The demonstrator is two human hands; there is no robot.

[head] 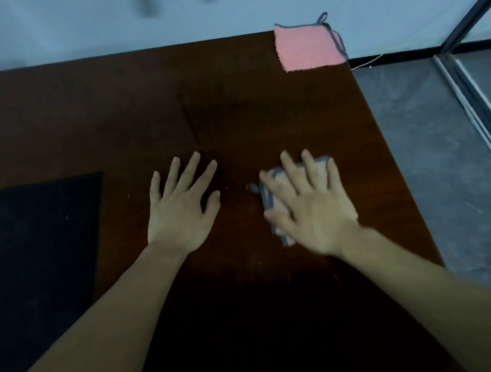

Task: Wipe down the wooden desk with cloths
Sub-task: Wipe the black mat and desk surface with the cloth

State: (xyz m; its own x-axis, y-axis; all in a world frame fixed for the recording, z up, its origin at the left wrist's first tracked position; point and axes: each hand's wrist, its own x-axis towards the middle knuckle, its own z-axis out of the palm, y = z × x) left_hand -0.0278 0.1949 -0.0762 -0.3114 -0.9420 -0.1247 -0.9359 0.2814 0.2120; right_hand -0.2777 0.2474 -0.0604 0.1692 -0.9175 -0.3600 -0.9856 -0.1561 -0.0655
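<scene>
The dark wooden desk point(150, 111) fills most of the view. My right hand point(307, 207) lies flat with spread, straight fingers on a small folded cloth point(274, 195), pale pink with a grey edge, pressing it onto the desk right of centre. My left hand point(181, 205) rests palm down on the bare wood beside it, fingers spread, holding nothing. A second pink cloth point(307, 47) with a grey border and hanging loop lies flat at the desk's far right corner.
A black mat point(36, 231) covers the desk's near left part. The desk's right edge runs diagonally, with grey floor point(429, 148) beyond it. A metal-framed glass panel point(478, 103) stands at the far right. A pale wall backs the desk.
</scene>
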